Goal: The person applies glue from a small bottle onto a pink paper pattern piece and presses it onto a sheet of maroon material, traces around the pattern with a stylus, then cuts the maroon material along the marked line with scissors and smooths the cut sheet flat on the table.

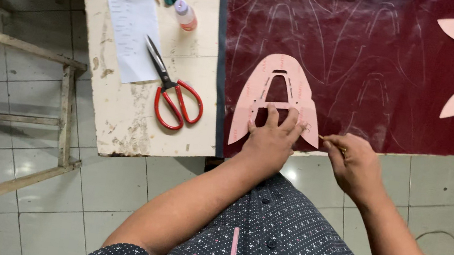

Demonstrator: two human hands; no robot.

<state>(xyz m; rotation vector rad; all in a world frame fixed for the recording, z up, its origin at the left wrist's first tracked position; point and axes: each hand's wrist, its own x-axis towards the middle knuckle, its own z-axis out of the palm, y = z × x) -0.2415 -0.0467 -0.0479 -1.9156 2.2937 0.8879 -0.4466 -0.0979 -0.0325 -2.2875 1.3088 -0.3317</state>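
Your left hand (268, 142) with fingers spread, pressing the pink template (277, 93) flat on maroon leather (367, 58), your right hand (357, 163) at the template's 4 o'clock, fingers pinching a pen (332, 142), red scissors (175, 93) at 9 o'clock on the desk (122, 113)

A worn cream table (121, 118) fills the upper frame, carrying red-handled scissors (175, 93), a paper sheet (132, 25), a small bottle (186, 15), and, at right, dark red leather (368, 47) with pink templates (276, 93).

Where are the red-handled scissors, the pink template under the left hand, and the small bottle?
Red-handled scissors (172, 85), head view, on the pivot.
Pink template (249, 98), head view, on its left leg.
Small bottle (186, 16), head view, on its body.
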